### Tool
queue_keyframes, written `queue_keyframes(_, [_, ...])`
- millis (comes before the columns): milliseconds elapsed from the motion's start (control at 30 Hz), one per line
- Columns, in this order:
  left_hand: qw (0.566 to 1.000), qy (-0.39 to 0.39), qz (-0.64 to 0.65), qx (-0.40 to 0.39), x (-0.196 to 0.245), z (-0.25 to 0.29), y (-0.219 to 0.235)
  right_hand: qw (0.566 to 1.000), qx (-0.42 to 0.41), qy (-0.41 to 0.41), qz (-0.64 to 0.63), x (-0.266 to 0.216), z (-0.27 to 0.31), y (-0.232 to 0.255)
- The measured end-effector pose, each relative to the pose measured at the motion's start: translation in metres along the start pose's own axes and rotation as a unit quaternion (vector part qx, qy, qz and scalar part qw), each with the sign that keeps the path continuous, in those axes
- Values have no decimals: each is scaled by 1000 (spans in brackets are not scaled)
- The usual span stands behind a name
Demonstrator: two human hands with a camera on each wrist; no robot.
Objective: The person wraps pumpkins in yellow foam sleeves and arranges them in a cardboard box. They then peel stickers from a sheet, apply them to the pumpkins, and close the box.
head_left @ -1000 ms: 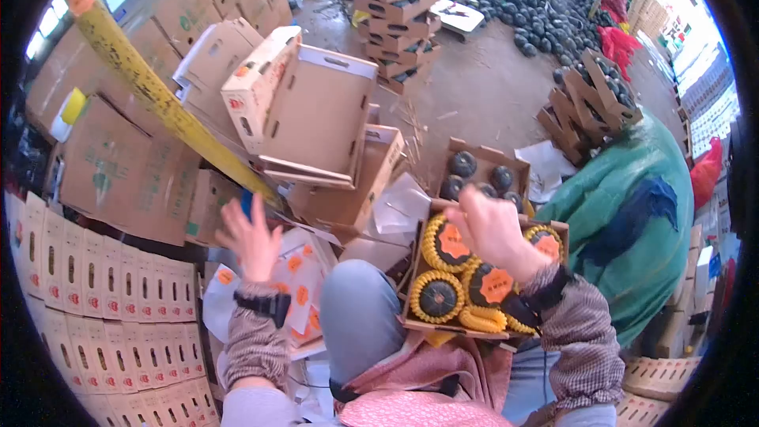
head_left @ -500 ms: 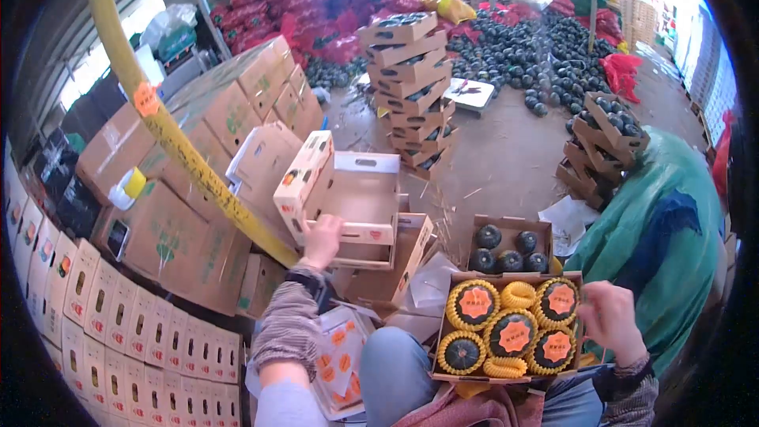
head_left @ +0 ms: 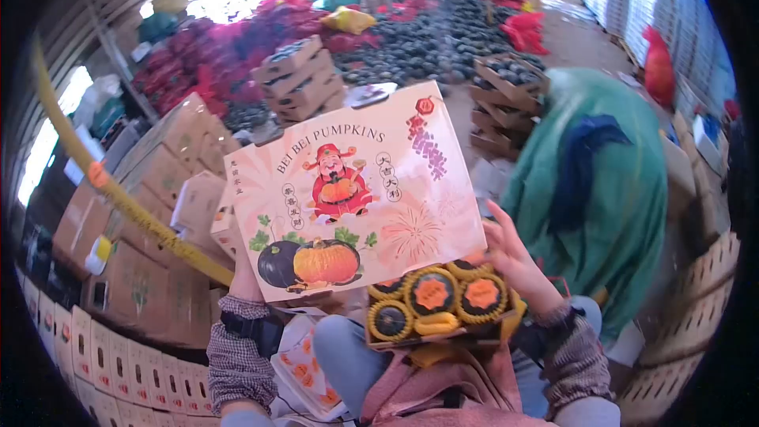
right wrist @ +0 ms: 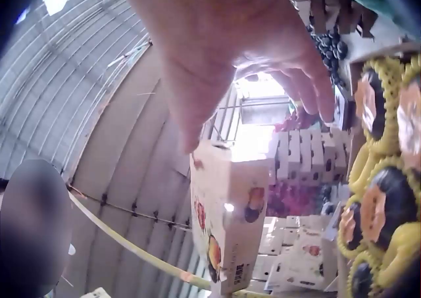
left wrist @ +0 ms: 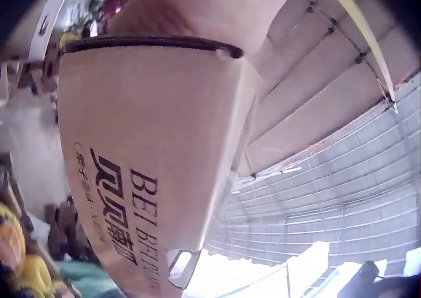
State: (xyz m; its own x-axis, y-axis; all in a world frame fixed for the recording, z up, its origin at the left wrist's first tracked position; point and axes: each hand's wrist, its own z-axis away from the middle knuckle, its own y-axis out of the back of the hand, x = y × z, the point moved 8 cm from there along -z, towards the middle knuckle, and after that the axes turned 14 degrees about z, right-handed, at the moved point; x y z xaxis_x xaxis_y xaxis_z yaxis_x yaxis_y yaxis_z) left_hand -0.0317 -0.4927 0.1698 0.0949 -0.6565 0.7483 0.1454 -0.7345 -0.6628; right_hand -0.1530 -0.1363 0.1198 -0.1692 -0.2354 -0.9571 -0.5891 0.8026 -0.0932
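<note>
A printed cardboard box lid [head_left: 356,198] lettered BEI BEI PUMPKINS is held up, tilted, in front of the body. My left hand [head_left: 246,275] grips its left edge, the fingers hidden behind the cardboard. In the left wrist view that hand [left wrist: 204,8] is at one end of the lid [left wrist: 151,114]. My right hand [head_left: 518,257] is by the lid's right edge with fingers spread; in the right wrist view its thumb [right wrist: 187,130] is right at a lid corner. Below the lid, an open carton [head_left: 395,343] on the lap holds dark pumpkins [head_left: 432,292] in yellow foam nets, several with orange labels.
White cartons [head_left: 111,356] stand in rows at the left. Brown boxes [head_left: 150,285] and a yellow pole [head_left: 150,221] are behind them. A green tarp [head_left: 609,229] covers a heap at the right. Loose pumpkins [head_left: 419,47] and red net sacks [head_left: 229,55] fill the background.
The left hand reached to the box on the left and has brought the lid up over the carton. The right hand has moved from the carton's right side to the lid's right edge.
</note>
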Motion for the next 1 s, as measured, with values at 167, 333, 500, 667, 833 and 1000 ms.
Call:
queue_keyframes(167, [998, 40, -52, -22, -37, -33, -50, 989, 86, -101, 68, -41, 2, 32])
queue_keyframes(333, [991, 107, -80, 17, -78, -73, -28, 941, 73, -313, 102, 20, 45, 53])
queue_keyframes(500, [948, 284, -93, 106, -144, -72, 29, 901, 79, -386, 181, 76, 79, 64])
queue_keyframes(667, [945, 317, -57, 57, -144, -67, 15, 934, 47, -300, 186, 59, 73, 68])
queue_keyframes(833, [961, 264, -39, 77, -97, -90, 52, 945, 3, -91, -314, 2, 18, 29])
queue_keyframes(1000, [969, 215, -17, 123, -91, -59, 87, 845, -197, -430, -248, 141, 16, -99])
